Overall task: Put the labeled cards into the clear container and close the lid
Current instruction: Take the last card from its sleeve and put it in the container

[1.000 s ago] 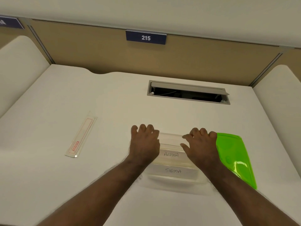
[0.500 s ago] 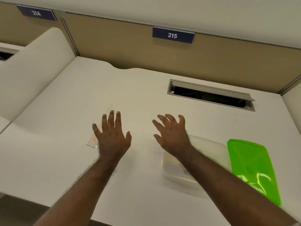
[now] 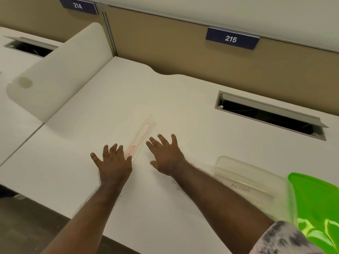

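Clear container (image 3: 244, 173) lengthwise toward far-left

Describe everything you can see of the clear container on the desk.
The clear container is a shallow rectangular tub of see-through plastic with rounded corners, open on top, resting flat on the white desk. Inside it lies a white card handwritten ALPHA. The right forearm crosses its near left corner. The green lid lies off it, at its right edge. Neither hand touches it.
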### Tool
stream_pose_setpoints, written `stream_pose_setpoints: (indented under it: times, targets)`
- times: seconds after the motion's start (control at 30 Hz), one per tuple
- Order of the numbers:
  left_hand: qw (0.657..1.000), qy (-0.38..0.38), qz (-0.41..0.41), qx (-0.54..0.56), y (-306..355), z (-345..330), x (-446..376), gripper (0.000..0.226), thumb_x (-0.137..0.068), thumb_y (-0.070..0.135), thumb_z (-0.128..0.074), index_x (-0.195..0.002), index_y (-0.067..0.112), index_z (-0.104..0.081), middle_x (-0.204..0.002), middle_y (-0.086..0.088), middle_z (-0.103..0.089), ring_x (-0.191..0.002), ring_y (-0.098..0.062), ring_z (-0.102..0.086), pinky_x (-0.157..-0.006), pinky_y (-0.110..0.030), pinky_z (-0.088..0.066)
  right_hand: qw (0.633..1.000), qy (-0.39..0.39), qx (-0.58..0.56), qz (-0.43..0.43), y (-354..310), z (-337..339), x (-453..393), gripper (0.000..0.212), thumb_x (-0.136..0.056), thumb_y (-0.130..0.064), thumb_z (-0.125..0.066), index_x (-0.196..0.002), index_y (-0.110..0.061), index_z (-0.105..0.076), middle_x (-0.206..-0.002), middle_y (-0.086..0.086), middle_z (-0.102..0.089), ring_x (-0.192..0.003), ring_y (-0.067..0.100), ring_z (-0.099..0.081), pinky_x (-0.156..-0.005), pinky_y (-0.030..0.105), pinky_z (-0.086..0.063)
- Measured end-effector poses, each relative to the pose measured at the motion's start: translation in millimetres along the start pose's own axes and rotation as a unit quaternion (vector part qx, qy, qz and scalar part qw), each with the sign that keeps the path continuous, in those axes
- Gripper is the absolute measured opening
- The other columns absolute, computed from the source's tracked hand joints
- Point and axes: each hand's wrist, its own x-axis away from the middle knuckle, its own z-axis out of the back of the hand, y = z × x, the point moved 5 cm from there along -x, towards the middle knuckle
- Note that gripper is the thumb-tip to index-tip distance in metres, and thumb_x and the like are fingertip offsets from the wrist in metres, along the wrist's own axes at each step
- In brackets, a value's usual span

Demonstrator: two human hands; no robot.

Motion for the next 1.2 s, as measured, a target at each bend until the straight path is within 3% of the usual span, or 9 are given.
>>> stream_pose_setpoints:
  times: [0.1, 0.23, 0.33, 0.43, 0.5, 0.57, 0.8, 1.0, 1.2]
  targets:
    - [1.0, -0.001, 0.007, 0.021, -6, -2, -4, 0.032, -0.087, 0.035, -0.061, -0.114, 0.018, -0.068, -0.112, -0.009, -0.07, -0.119, -0.033, -0.056, -0.108, -0.071, -0.011, 1.0, -0.016, -0.01, 0.012, -15, -4, -16, 0.074, -0.092, -0.047, -0.047, -0.151, -0.019, -0.013, -0.162, 0.001, -0.013, -0.149, 0.028, -0.007, -0.112, 0.065, -0.005]
    - [0.996, -0.039, 0.035, 0.077, -9, -5, -12, 0.025, -0.094, 0.037, -0.051, -0.107, 0.026, -0.069, -0.102, 0.0, -0.074, -0.107, -0.028, -0.062, -0.114, -0.06, -0.009, 0.998, -0.047, -0.031, 0.009, -25, -8, -27, 0.073, -0.093, -0.045, -0.046, -0.152, -0.02, -0.01, -0.163, 0.0, -0.008, -0.149, 0.028, -0.003, -0.113, 0.064, -0.006]
    - [0.985, -0.031, 0.036, 0.168, -8, -1, -16, 0.024, -0.095, 0.033, -0.051, -0.105, 0.021, -0.069, -0.1, 0.0, -0.074, -0.099, -0.027, -0.065, -0.112, -0.053, -0.024, 0.998, -0.054, -0.034, 0.007, -25, -7, -29, 0.073, -0.094, -0.044, -0.046, -0.152, -0.02, -0.009, -0.163, 0.0, -0.006, -0.149, 0.028, -0.003, -0.113, 0.064, -0.009]
    - [0.953, -0.023, 0.038, 0.299, -5, 15, -17, 0.018, -0.092, 0.029, -0.058, -0.096, 0.018, -0.07, -0.094, -0.002, -0.075, -0.081, -0.023, -0.064, -0.081, -0.037, -0.049, 0.998, -0.048, -0.04, -0.002, -17, -7, -26, 0.076, -0.092, -0.044, -0.049, -0.152, -0.021, -0.008, -0.163, 0.001, -0.005, -0.149, 0.028, -0.004, -0.112, 0.063, -0.011]
    - [0.939, -0.031, 0.033, 0.341, -1, 26, -18, 0.016, -0.091, 0.029, -0.058, -0.088, 0.02, -0.071, -0.09, 0.003, -0.074, -0.077, -0.017, -0.064, -0.065, -0.029, -0.045, 0.999, -0.031, -0.041, -0.01, -7, -6, -21, 0.078, -0.091, -0.044, -0.051, -0.152, -0.021, -0.008, -0.163, 0.001, -0.006, -0.149, 0.028, -0.006, -0.112, 0.063, -0.014]
    - [0.92, -0.049, 0.04, 0.388, 3, 38, -17, 0.019, -0.092, 0.029, -0.057, -0.082, 0.021, -0.072, -0.087, 0.009, -0.074, -0.076, -0.012, -0.065, -0.061, -0.024, -0.043, 0.999, -0.012, -0.04, -0.02, 6, -3, -14, 0.08, -0.09, -0.043, -0.052, -0.152, -0.021, -0.007, -0.163, 0.001, -0.008, -0.148, 0.027, -0.008, -0.111, 0.062, -0.017]
    - [0.802, -0.131, 0.034, 0.582, 29, 82, -9, 0.017, -0.089, 0.023, -0.062, -0.081, 0.015, -0.075, -0.081, 0.005, -0.078, -0.085, 0.0, -0.065, -0.076, -0.023, -0.042, 0.994, 0.056, -0.057, -0.071, 66, 23, 27, 0.079, -0.091, -0.032, -0.055, -0.152, -0.031, -0.004, -0.163, -0.005, -0.009, -0.148, 0.021, -0.011, -0.111, 0.054, -0.02]
    - [0.751, -0.241, -0.037, 0.613, 58, 105, -3, 0.021, -0.079, 0.028, -0.063, -0.086, 0.014, -0.077, -0.087, -0.005, -0.078, -0.087, -0.009, -0.07, -0.089, -0.035, -0.045, 0.984, 0.108, -0.101, -0.101, 120, 53, 87, 0.069, -0.093, -0.03, -0.055, -0.15, -0.036, -0.016, -0.161, -0.012, -0.011, -0.148, 0.013, -0.009, -0.11, 0.043, -0.022]
    - [0.681, -0.397, -0.057, 0.613, 97, 101, 7, 0.022, -0.083, 0.015, -0.056, -0.083, 0.012, -0.078, -0.086, -0.009, -0.074, -0.094, -0.022, -0.068, -0.094, -0.043, -0.045, 0.957, 0.166, -0.193, -0.138, 158, 71, 152, 0.051, -0.091, -0.029, -0.06, -0.137, -0.037, -0.04, -0.153, -0.019, -0.033, -0.145, 0.007, -0.019, -0.109, 0.04, -0.026]
